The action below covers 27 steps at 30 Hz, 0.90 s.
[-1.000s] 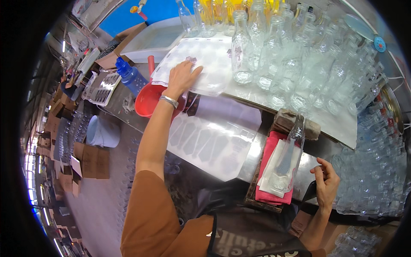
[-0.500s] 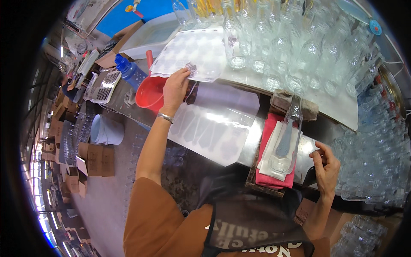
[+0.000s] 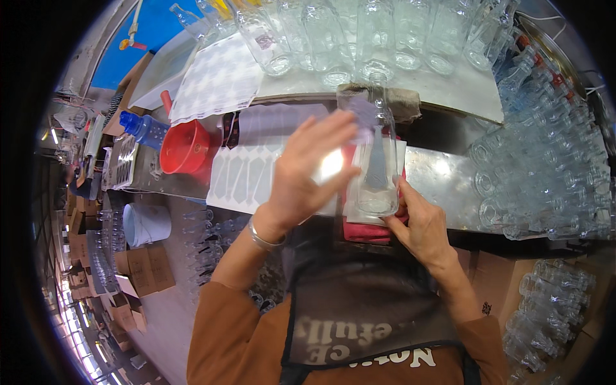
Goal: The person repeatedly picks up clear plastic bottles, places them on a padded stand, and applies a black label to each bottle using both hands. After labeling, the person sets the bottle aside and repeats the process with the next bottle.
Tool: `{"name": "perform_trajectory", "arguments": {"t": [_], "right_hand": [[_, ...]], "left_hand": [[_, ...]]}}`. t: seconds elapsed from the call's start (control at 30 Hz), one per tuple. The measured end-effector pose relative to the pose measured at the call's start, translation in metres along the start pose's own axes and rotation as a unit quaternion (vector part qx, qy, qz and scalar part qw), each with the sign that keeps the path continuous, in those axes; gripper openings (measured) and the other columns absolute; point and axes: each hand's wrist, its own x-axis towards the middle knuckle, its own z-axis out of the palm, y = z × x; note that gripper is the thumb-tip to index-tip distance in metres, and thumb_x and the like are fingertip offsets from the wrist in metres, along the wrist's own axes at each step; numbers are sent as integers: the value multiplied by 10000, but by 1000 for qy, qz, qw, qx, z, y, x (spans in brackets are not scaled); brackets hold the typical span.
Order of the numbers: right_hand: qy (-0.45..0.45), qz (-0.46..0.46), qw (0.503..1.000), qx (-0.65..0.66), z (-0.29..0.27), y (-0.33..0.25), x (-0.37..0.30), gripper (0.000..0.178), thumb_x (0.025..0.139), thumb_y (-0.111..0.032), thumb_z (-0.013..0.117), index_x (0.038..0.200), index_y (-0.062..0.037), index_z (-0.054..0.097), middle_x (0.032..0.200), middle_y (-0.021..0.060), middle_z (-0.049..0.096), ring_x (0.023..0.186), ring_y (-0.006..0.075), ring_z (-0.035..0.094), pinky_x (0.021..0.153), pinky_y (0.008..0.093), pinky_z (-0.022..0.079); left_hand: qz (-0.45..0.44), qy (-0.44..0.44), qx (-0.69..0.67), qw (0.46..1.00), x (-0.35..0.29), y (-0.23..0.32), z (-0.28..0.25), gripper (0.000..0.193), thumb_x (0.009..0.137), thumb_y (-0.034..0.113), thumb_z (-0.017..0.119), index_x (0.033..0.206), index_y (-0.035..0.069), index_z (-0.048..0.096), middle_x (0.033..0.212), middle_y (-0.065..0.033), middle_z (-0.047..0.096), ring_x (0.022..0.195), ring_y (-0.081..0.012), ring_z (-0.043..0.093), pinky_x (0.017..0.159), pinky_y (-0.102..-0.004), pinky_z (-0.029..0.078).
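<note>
A clear glass bottle (image 3: 377, 200) lies on folded white cloth over a red cloth (image 3: 366, 232), its neck on a padded rest (image 3: 403, 102). My right hand (image 3: 425, 228) grips the bottle's base from the right, thumb below and fingers at its side. My left hand (image 3: 301, 170), smeared by motion, is over the bottle's left side with fingers stretched out. At its fingertips is a thin, purplish see-through decal (image 3: 363, 117), partly over the bottle's upper body. Left of it lie a sheet of decals (image 3: 218, 80) and a pale sheet with grey bottle-like shapes (image 3: 247, 173).
Clear bottles (image 3: 330, 48) stand in a row on the raised white board (image 3: 462, 96). More bottles (image 3: 545, 173) lie stacked at the right. A red dipper (image 3: 183, 147) and a blue water bottle (image 3: 144, 130) are at the left. A white bucket (image 3: 147, 224) and cardboard boxes (image 3: 146, 269) occupy the floor.
My left hand has moved right from the decal sheet to the bottle, bringing a decal. My right hand has come in from the right and taken hold of the bottle's base. The view has shifted.
</note>
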Motion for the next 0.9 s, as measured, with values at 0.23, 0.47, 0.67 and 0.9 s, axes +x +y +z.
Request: {"name": "perform_trajectory", "arguments": {"t": [0.23,0.47,0.67,0.9], "right_hand": [[22,-13,999,-45,-4,-14,2,687,743,-100,818,1349,45,528,815,136,665,661,280,674,601,388,525],[7,-5,1000,-11,-3,-7,2,709,744,-98,824,1373,28,522,771,125,651,644,273,663,595,387,520],[-17,-9,1000,22,-8,-2,3,733,758,-105,826,1405,24,507,768,111,646,593,226,619,574,348,501],[-66,151,941,296,-38,14,23,461,930,-119,653,1354,36,562,1108,42,668,594,26,519,534,200,426]], "left_hand": [[97,-147,99,979,-37,2,22,499,912,410,686,1304,104,649,1480,-188,519,1410,-340,461,1186,-517,271],[-24,-16,-66,997,-22,-3,41,468,854,234,753,1297,111,666,1562,-236,396,1437,-405,394,1186,-511,257],[-74,-12,-41,996,-22,-7,58,610,808,194,785,1386,110,607,1553,-212,411,1430,-382,408,1160,-449,329],[-155,20,-196,968,-22,-11,53,491,894,143,698,1375,92,609,1494,-211,476,1345,-327,508,1086,-389,428]]}}
